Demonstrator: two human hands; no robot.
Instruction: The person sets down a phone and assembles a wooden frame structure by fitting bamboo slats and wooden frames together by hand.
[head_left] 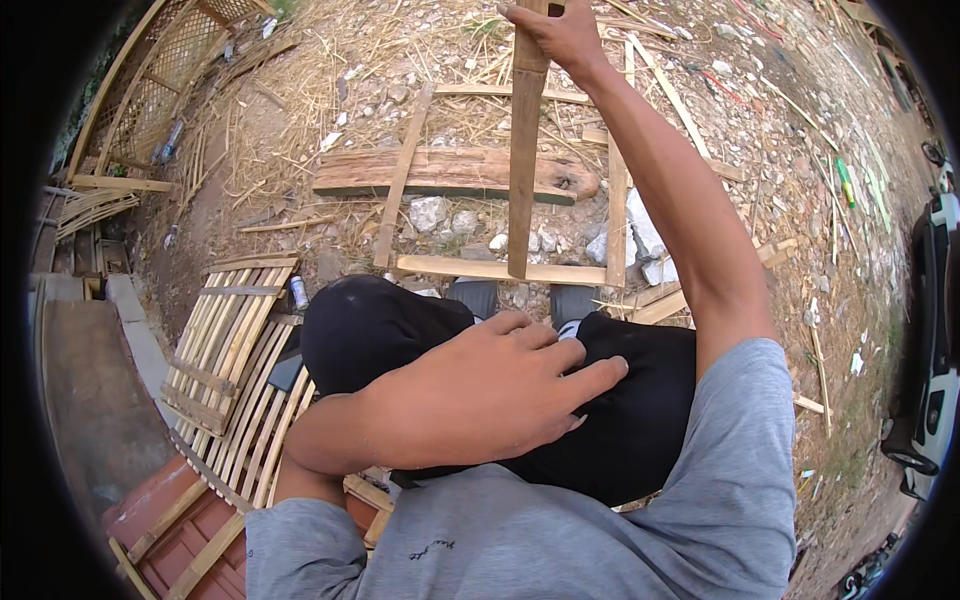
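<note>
My right hand [565, 45], at the far end of my outstretched arm, is closed around the upper part of a long brown wooden plank [525, 150]. The plank narrows toward me, and a dark notch shows near my grip. Its lower end overlaps the near strip of a rectangular frame of thin wooden strips [430, 266] on the ground; whether they touch, I cannot tell. My left hand [490, 390] is over my lap, fingers apart, holding nothing. Inside the frame's outline, a thick weathered beam [450, 170] lies crosswise, reaching out past its left side.
Slatted wooden panels [240, 340] lie at left, with a spray can [299, 292] beside them. A lattice panel [165, 80] leans at far left. Rocks [645, 225], straw and loose strips litter the ground. A green tool-like object [846, 182] lies at right; a white vehicle [940, 340] stands beyond.
</note>
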